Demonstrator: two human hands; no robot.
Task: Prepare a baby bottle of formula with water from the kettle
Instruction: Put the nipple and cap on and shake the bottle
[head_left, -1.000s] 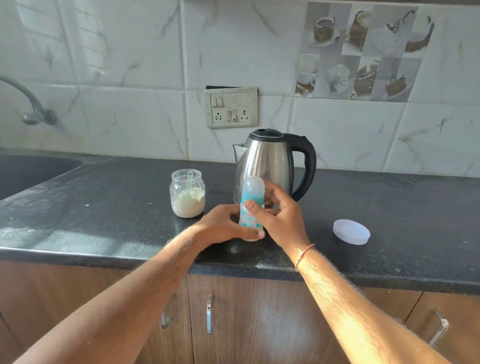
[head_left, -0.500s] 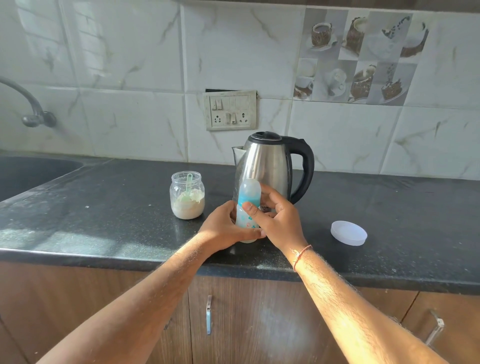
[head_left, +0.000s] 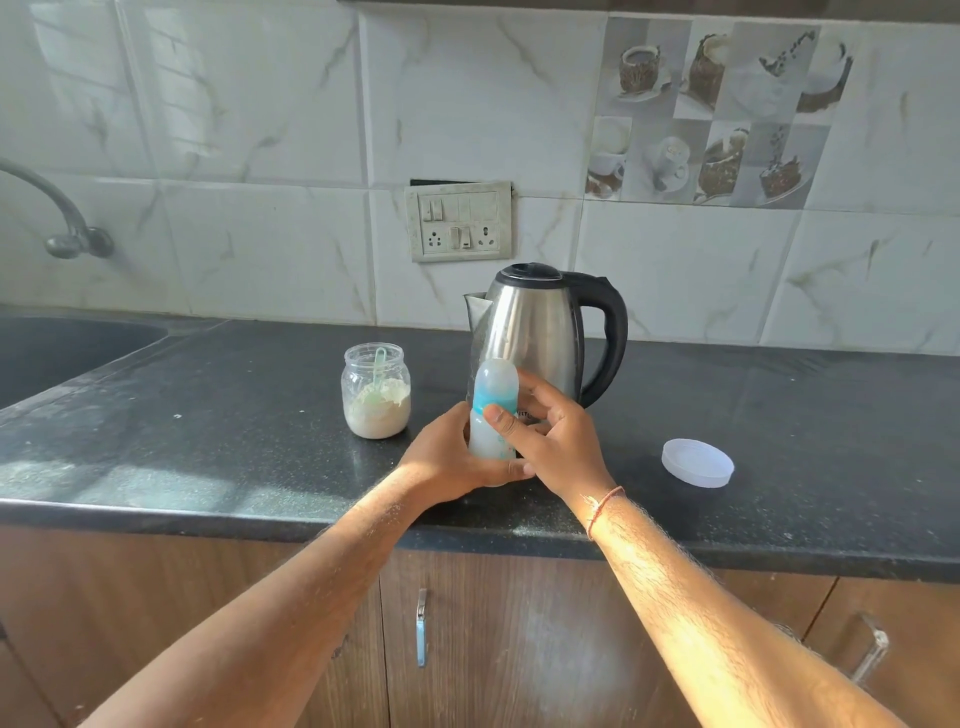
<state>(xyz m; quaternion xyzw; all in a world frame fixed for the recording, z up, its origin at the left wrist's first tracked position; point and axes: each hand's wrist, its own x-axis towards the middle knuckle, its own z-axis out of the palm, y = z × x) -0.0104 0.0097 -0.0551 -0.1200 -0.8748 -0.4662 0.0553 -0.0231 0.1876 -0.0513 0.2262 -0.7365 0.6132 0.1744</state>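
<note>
1. Bottom of frame: your two bare forearms reach up from the lower corners and meet at centre, over brown wooden cabinet doors (head_left: 509, 639) with metal handles.
2. Your right wrist carries a thin orange thread band (head_left: 602, 506).
3. Centre: your left hand (head_left: 452, 457) wraps the lower body of the baby bottle (head_left: 493, 410), fingers curled under and around its base, closed firmly on it.
4. Your right hand (head_left: 556, 441) grips the same bottle from the right, thumb across the front near the blue collar, fingers behind. Both hands hold the bottle.
5. The bottle is upright at centre frame, clear cap on top, near the front of the dark countertop (head_left: 208, 441). Whether its base touches the counter: cannot tell, hidden by fingers.
6. Right of centre: a white round lid (head_left: 697, 462) lies flat on the counter, well apart from your hands.
7. Left of centre: an open glass jar (head_left: 376, 391), part filled with pale powder, a green scoop standing in it.
8. Just behind the bottle: a steel kettle (head_left: 535, 338), black lid shut, black handle to the right.
9. Far: switch plate (head_left: 458, 221) on the tiled wall; tap (head_left: 62, 218) and sink at upper left.
</note>
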